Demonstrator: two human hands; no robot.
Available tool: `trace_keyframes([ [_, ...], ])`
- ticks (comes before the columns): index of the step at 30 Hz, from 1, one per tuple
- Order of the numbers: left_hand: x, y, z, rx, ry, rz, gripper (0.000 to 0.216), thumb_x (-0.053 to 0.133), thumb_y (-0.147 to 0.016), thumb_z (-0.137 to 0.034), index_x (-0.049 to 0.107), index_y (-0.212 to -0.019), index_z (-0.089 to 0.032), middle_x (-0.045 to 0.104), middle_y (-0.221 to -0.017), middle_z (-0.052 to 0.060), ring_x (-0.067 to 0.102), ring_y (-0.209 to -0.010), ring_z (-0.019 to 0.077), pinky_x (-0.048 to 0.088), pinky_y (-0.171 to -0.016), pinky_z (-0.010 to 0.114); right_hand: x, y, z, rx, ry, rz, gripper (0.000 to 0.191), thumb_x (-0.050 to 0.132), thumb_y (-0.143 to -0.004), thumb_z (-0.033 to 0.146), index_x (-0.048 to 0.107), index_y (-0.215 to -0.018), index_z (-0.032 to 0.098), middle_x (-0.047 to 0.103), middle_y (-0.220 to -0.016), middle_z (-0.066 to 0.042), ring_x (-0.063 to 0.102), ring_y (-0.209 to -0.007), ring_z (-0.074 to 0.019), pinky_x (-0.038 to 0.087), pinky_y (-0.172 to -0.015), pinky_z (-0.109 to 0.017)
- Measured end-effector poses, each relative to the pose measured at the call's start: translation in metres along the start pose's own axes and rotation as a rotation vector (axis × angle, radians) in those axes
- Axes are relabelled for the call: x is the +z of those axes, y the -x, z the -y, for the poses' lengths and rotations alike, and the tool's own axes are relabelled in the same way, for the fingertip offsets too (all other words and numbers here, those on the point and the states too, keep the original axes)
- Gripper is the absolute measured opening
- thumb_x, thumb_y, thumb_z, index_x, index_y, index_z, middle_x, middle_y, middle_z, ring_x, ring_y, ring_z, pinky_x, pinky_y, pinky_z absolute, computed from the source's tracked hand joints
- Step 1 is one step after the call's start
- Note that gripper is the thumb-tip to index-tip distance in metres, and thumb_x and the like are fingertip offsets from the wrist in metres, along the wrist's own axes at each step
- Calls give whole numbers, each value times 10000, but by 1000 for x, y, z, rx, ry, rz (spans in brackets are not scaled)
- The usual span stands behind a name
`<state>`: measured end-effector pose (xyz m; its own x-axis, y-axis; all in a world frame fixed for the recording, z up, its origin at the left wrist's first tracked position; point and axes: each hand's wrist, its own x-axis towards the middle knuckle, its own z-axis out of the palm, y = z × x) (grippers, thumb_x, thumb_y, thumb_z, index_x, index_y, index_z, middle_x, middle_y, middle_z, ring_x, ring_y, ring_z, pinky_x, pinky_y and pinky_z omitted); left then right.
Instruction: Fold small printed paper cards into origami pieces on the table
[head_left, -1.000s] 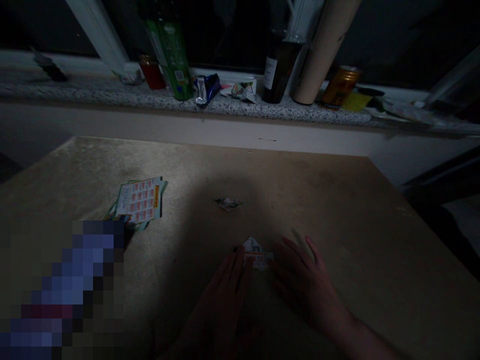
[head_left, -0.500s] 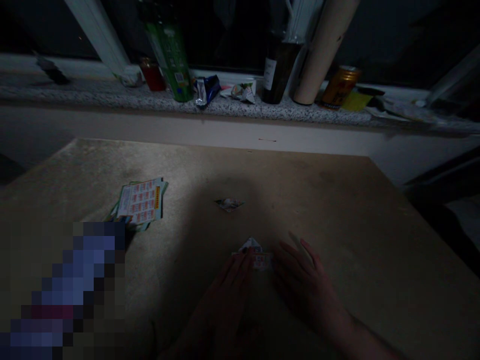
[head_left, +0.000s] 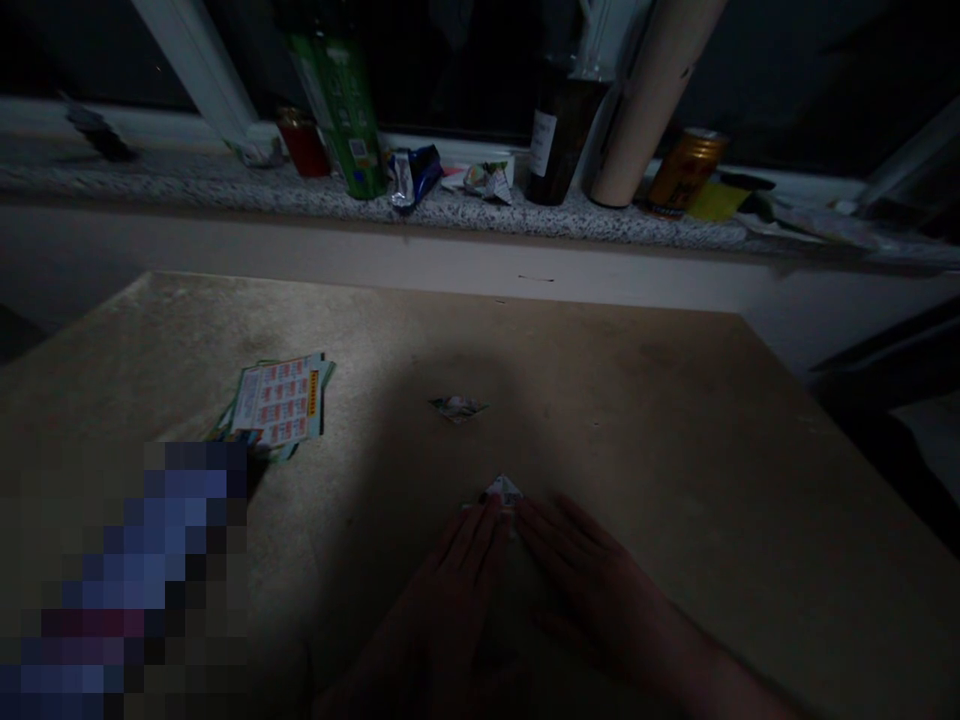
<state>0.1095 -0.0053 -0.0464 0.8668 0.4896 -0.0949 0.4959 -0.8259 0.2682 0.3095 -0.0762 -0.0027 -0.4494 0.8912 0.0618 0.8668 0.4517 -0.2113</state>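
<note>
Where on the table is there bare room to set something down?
Bare: between right grip and the right edge of the table; also between the card stack and far folded paper. Crowded: the windowsill, and the near folded paper, where the left grip lies too.

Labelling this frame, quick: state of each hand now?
Left hand: open, fingers extended over the folded paper, no grip visible.
Right hand: open, fingers extended over the same paper's right side.
</note>
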Motion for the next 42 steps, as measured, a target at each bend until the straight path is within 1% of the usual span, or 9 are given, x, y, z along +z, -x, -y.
trace_keyframes([
  [6, -2, -1, 3, 27, 7, 33, 701, 371, -900, -418, 103, -1470, -109, 220, -1505, 139, 218, -1362, 316, 250, -1073, 470, 3, 0, 0, 14, -2, 1, 615, 455, -892, 299, 221, -1437, 134, 265, -1487, -66, 250, -1368, -184, 182, -1140, -476],
  [12, -26, 6, -5, 27, 13, 41, 726, 376, -888, -412, 79, -1470, -95, 183, -1515, 139, 174, -1376, 304, 215, -1089, 461, 6, 0, -1, 21, -32, 12, 645, 487, -878, 313, 213, -1442, 160, 271, -1488, -45, 264, -1362, -194, 196, -1140, -455],
  [18, -26, 6, 0, 82, 21, 79, 888, 445, -811, -560, 144, -1452, -24, 155, -1506, 195, 172, -1371, 332, 230, -1085, 441, 6, -2, 0, 23, -20, 9, 647, 484, -868, 252, 206, -1444, 151, 282, -1482, -56, 275, -1358, -201, 191, -1138, -468],
  [23, -16, 6, 9, 141, 27, -24, 887, 405, -829, -589, 120, -1457, -31, 153, -1507, 190, 176, -1373, 320, 215, -1093, 431, 9, -2, -2, 9, -32, -20, 651, 484, -872, 259, 195, -1443, 141, 291, -1477, -67, 288, -1352, -211, 171, -1133, -512],
  [27, -23, 9, 7, 122, 24, -72, 786, 404, -866, -516, 123, -1467, -95, 195, -1509, 148, 218, -1366, 294, 239, -1085, 415, 7, -2, -2, 14, -46, -37, 619, 479, -888, 276, 219, -1438, 163, 327, -1463, -64, 322, -1337, -214, 202, -1123, -524],
  [31, -32, 8, 6, 85, 32, -139, 642, 426, -897, -385, 221, -1451, -133, 280, -1489, 114, 301, -1334, 261, 314, -1055, 387, 6, -2, -4, 14, -40, -39, 602, 454, -892, 226, 212, -1440, 160, 297, -1477, -67, 289, -1352, -214, 266, -1101, -521],
  [34, -35, 8, 6, 61, 33, -164, 589, 459, -896, -332, 285, -1425, -140, 322, -1472, 107, 334, -1316, 256, 351, -1038, 394, 9, -2, -7, 92, -5, -121, 591, 469, -879, 220, 257, -1427, 157, 320, -1470, -79, 295, -1348, -243, 307, -1074, -539],
  [38, -37, 7, 5, 57, 61, -180, 561, 487, -879, -274, 326, -1403, -156, 331, -1468, 104, 345, -1310, 260, 376, -1025, 407, 12, -3, -9, 213, 17, -209, 502, 492, -877, 225, 385, -1361, 141, 463, -1381, -103, 404, -1281, -262, 314, -1062, -557],
  [42, -33, 8, 5, 34, 92, -185, 568, 489, -883, -267, 302, -1413, -185, 272, -1494, 100, 301, -1332, 276, 385, -1018, 431, 14, -5, -7, 216, -27, -303, 393, 527, -863, 212, 509, -1253, 166, 587, -1247, -101, 507, -1183, -264, 332, -1043, -562],
])
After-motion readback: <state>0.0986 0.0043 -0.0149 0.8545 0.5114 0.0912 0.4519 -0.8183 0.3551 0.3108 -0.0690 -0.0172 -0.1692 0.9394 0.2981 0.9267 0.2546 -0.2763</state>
